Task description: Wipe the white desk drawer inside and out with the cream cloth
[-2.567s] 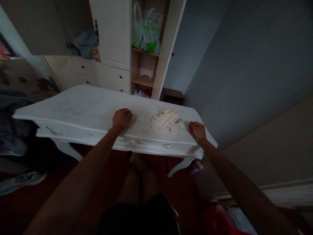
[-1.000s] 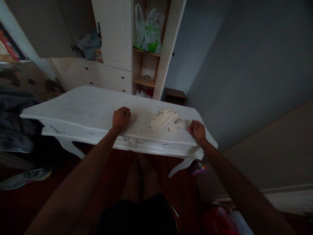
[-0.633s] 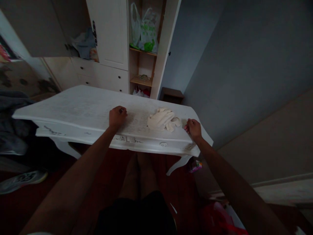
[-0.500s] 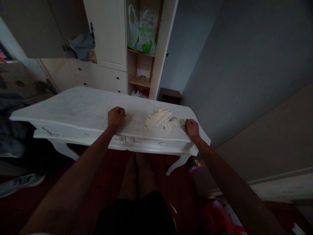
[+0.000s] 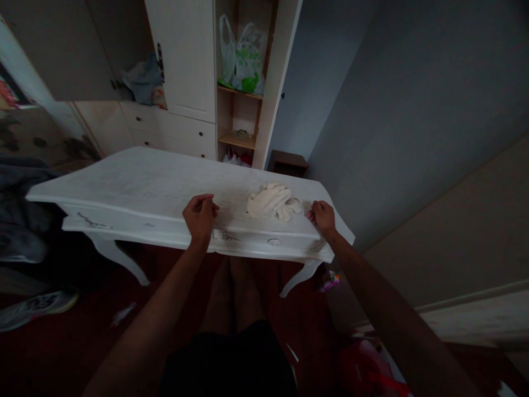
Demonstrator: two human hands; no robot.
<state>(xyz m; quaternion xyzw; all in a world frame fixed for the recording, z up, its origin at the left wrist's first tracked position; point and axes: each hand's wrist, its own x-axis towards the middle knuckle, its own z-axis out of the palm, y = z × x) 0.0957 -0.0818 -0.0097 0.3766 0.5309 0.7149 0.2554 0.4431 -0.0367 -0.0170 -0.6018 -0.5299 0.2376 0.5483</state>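
Note:
A crumpled cream-white cloth (image 5: 270, 202) lies on the right half of the white table (image 5: 152, 173). My left hand (image 5: 200, 214) is over the table's front edge, left of the cloth and apart from it. Its fingers are curled in with the thumb against them, and nothing shows in them. To the right of the cloth, near the table's right end, is my right hand (image 5: 322, 215). It is closed loosely, with nothing visible in its fingers, and does not touch the cloth.
Behind the table stands a white wardrobe (image 5: 188, 60) with doors open and plastic bags (image 5: 248, 63) on a shelf. A small brown cabinet (image 5: 288, 161) is by the wall. On the floor are a shoe (image 5: 39, 309), a purple box (image 5: 329, 280) and a red bag (image 5: 363, 366).
My left hand has moved toward me and slightly right, and has turned so that the thumb shows. My right hand and the cloth have stayed in place. The view has shifted slightly.

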